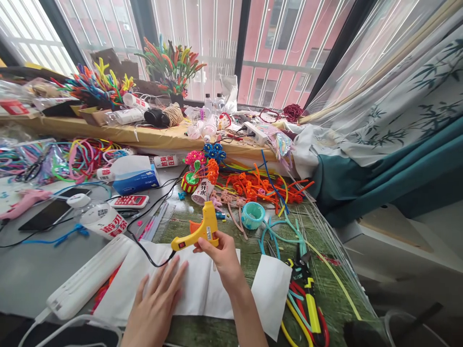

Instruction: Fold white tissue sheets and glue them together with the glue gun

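Note:
My right hand grips a yellow hot glue gun by the near end of its body, above a sheet of white paper. The gun's handle points left, with a red switch and a black cord at its end; an orange trigger shows behind it. My left hand lies flat on the left part of the paper, fingers spread and holding nothing. A smaller white paper piece lies right of my right wrist. Beyond the gun stand a paper cup and pipe-cleaner flowers.
Pliers with yellow and red handles lie at right, near a teal tape roll. Orange pipe-cleaner pieces are heaped behind. At left are a power strip, a plastic bottle, a tissue box and a pink glue gun.

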`<state>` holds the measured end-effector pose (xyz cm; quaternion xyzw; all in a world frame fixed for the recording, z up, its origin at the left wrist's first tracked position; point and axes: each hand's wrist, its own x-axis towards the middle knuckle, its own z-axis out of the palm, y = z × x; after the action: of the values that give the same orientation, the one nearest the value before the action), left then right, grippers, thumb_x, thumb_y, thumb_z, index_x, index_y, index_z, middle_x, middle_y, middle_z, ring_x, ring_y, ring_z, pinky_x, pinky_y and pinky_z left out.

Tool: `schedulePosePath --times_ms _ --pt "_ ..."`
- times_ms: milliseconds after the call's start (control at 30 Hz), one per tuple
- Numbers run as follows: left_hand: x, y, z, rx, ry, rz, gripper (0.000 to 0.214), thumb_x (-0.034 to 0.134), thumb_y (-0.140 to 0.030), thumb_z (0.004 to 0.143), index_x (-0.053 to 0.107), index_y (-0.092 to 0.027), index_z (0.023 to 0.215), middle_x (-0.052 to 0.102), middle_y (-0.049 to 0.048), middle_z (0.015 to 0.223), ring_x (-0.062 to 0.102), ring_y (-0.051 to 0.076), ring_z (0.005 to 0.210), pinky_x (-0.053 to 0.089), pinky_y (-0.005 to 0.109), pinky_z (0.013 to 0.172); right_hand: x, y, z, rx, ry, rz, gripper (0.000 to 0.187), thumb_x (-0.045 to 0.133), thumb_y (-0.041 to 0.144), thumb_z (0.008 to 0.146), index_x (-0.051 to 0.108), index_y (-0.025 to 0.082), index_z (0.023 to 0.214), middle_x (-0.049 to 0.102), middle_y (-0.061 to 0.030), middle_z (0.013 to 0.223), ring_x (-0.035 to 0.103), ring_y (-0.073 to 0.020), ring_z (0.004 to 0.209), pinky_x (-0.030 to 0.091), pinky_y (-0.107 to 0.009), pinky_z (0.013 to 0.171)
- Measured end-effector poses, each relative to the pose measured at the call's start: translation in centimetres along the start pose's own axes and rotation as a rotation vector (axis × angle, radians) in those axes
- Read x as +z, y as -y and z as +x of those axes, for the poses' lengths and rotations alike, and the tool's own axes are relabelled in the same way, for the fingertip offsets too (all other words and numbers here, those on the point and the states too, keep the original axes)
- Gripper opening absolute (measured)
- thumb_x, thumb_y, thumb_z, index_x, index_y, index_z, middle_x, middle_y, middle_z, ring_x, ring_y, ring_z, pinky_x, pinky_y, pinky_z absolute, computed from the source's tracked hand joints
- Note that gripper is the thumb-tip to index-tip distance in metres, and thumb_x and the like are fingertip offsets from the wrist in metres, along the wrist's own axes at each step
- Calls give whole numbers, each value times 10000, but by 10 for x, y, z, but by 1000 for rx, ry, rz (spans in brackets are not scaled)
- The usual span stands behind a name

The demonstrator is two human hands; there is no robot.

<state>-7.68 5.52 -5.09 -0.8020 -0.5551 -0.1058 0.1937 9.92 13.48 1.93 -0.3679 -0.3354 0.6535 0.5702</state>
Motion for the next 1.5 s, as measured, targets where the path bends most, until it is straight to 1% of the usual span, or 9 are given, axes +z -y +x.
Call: schedulePosePath --times_ms 200,400,633,800,1000,1133,1333,1433,1500 --pt "5 27 9 57 41 -49 651 390 -118 925 316 -384 1514 622 6 1400 561 202 1307 358 351 1047 -6 -16 -13 38 -37 26 406 877 491 623 773 159 831 747 -53 753 704 -202 665 599 -332 673" --pt "1 36 6 54 -10 -55 886 327 47 795 158 -389 1549 564 -9 1454 565 191 1301 325 380 1110 -17 -23 -22 43 -111 69 406 873 498 650 758 157 837 747 -61 734 704 -200 640 602 -349 690" --pt "-14 53 7 32 109 109 815 284 102 764 547 -373 1371 521 -23 1484 523 208 1344 358 442 1079 -29 -26 -32 61 -171 76 410 866 493 680 750 148 871 752 -73 748 706 -197 643 591 -354 714" --pt "-29 46 -3 -4 42 115 533 325 -35 861 669 -197 1235 644 93 1361 621 254 1222 419 446 984 -19 -37 -37 120 -185 99 484 883 552 607 755 143 833 737 -72 708 704 -212 637 584 -328 637" --pt "-57 27 -2 -172 -96 -13 351 353 -346 986 654 -171 1029 746 113 1054 681 271 915 455 414 865 -16 -45 -41 132 -251 86 492 857 586 627 726 163 840 742 -58 718 687 -178 613 558 -277 612" --pt "-61 5 31 18 -254 -4 404 410 -337 998 553 -107 1298 710 116 1169 667 230 960 452 341 819 -14 -41 -43 111 -218 34 494 857 566 644 734 135 851 733 -66 707 654 -157 594 530 -252 581" --pt "-43 -10 65 133 -239 -67 269 378 -211 1013 621 -123 1087 748 43 967 656 168 807 435 292 762 -16 -30 -52 65 -139 -27 542 818 582 687 749 149 1007 748 -70 834 675 -178 718 549 -267 673" --pt "-37 -11 72 15 -171 -103 237 428 -280 1006 621 -165 1082 740 7 941 655 169 825 435 284 727 -31 -29 -72 -26 -197 -267 580 705 551 826 653 176 1266 739 -86 974 695 -201 781 569 -312 730" --pt "-33 -12 77 -84 -95 -104 220 454 -301 994 630 -177 1041 732 5 899 652 192 827 432 297 682 -48 -28 -91 -187 -392 -639 467 605 464 924 627 198 1307 719 -93 1005 686 -211 798 560 -333 748"
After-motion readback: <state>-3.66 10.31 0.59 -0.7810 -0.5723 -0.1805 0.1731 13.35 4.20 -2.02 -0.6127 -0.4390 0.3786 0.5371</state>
